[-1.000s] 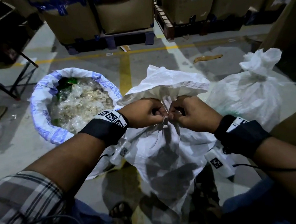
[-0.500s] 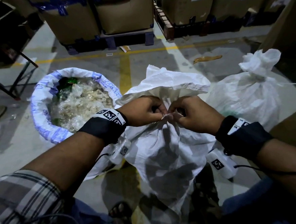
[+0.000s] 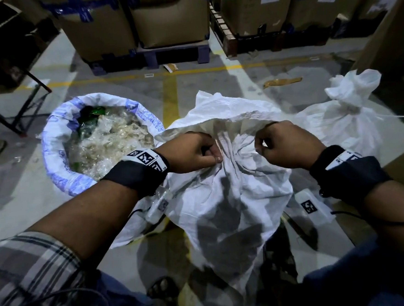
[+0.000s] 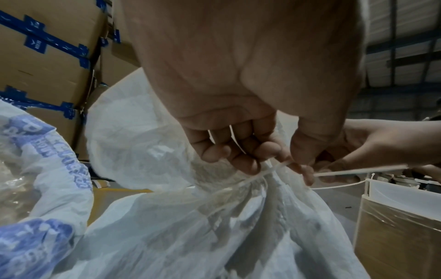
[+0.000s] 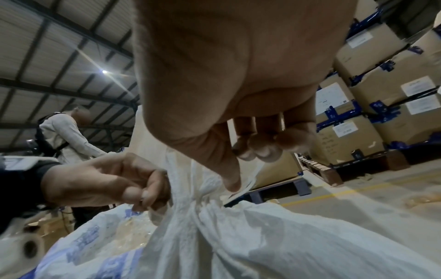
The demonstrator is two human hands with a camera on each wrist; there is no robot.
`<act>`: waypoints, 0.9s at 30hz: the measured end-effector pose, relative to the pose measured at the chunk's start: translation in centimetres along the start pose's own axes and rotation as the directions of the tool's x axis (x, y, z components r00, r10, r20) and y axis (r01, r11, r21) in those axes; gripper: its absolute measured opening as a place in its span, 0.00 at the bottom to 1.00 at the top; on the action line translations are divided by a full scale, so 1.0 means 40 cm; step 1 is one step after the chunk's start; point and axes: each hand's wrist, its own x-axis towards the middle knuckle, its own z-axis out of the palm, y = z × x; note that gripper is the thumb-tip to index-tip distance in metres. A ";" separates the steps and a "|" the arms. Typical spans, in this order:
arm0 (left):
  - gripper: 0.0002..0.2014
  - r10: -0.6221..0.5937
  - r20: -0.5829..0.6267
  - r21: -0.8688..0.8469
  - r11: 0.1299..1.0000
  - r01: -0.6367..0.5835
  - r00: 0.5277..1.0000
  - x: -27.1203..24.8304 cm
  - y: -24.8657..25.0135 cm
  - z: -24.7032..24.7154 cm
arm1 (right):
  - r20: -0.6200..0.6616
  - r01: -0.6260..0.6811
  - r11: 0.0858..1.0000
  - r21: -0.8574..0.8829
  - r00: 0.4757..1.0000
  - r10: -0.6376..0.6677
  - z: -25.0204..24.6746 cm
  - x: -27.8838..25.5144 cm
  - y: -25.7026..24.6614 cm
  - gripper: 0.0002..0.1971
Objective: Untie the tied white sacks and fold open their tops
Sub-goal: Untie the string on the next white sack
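A white woven sack [image 3: 233, 198] stands in front of me, its neck [image 3: 234, 145] gathered and bound by a thin white tie [image 4: 274, 169]. My left hand [image 3: 214, 154] pinches one end of the tie at the left of the neck. My right hand [image 3: 260, 146] pinches the other end [image 5: 248, 184] at the right, a short way from the left hand. The tie runs taut between them [image 4: 358, 169]. A second white sack [image 3: 344, 123] stands tied at the right. To the left is an open sack [image 3: 61, 172] with blue print, its top rolled down.
Plastic scraps [image 3: 109, 145] fill the open sack. Cardboard boxes on pallets [image 3: 168, 23] line the back. A table leg [image 3: 14, 123] stands at far left and a carton [image 4: 401, 226] at my right. Another person [image 5: 64, 136] stands behind. My sandalled foot [image 3: 162, 289] is below the sack.
Both hands were together at the knot; now they have drawn apart sideways, pulling the tie ends away from the neck.
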 end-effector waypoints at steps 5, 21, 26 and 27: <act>0.05 0.068 -0.070 -0.107 0.991 -0.075 0.995 0.007 0.026 0.008 | 0.082 0.090 0.984 0.155 0.991 -0.103 0.019 -0.014 -0.045 0.16; 0.07 -0.245 -0.398 -0.701 0.702 -0.122 0.884 0.017 0.069 -0.049 | 0.132 -0.125 0.373 0.919 0.991 0.005 0.029 -0.021 -0.088 0.08; 0.06 -0.468 -0.367 -0.736 0.674 0.056 0.804 0.018 0.005 -0.089 | 0.062 -0.091 0.707 0.701 0.996 0.067 -0.006 -0.039 -0.046 0.08; 0.06 -0.481 -0.349 -0.697 0.707 0.120 0.805 0.018 -0.004 -0.097 | 0.038 -0.070 0.764 0.641 0.997 0.060 -0.015 -0.044 -0.035 0.08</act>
